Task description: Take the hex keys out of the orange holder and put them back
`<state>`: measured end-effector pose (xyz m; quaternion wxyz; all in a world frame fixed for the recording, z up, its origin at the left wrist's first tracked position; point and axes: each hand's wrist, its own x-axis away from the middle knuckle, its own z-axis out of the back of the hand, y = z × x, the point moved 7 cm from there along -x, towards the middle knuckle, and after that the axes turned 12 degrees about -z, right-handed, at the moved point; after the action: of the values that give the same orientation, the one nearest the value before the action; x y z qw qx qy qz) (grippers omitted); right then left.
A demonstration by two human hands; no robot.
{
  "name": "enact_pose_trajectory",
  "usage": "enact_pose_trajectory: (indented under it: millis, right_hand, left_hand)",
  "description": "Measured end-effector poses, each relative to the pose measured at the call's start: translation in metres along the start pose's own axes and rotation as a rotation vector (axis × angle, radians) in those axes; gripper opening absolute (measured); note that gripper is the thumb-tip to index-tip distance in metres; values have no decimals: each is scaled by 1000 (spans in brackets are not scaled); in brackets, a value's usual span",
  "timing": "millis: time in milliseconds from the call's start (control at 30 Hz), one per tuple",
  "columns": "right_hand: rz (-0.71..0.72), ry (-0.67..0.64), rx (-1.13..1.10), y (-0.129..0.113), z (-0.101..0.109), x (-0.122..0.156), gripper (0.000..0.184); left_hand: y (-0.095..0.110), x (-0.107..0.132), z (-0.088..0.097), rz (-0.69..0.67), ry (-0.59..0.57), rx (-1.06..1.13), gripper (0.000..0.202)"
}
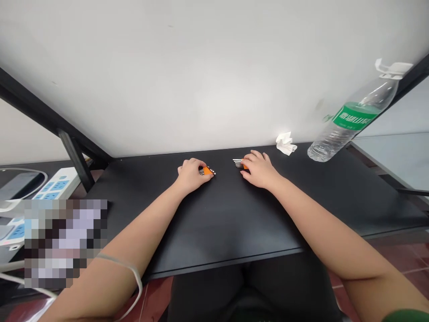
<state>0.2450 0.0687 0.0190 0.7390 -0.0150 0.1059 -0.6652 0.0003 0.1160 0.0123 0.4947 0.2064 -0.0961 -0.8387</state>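
Observation:
My left hand (190,175) rests on the black table (214,223) with its fingers curled round a small orange holder with metal pins (207,171), which sticks out to the right of the fingers. My right hand (258,169) lies a little to the right, fingers bent over a second orange piece with a row of thin metal rods (238,163) pointing left. The two pieces are apart, with a short gap of table between them.
A crumpled white tissue (285,143) lies at the back of the table by the white wall. A clear plastic bottle with a green label (355,118) stands at the right. White power strips (53,185) and cables lie at the left.

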Motion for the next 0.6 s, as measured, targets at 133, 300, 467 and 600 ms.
enact_pose_trajectory:
  millis: [133,300,467,600]
  right_hand:
    - [-8,57,-166,-26,6,12,36]
    - [27,-118,-345,-66,-10,26,32]
    - [27,-128,-173,-71,-18,24,26]
    - [9,-127,-153,-67,-19,22,25]
  left_hand:
    - [12,5,0,-65,13,23,40]
    - [42,15,-10,-205,-47,46,34]
    - [65,22,-16,-327,-7,-10,32]
    - [66,21,-18,-330,-3,1,38]
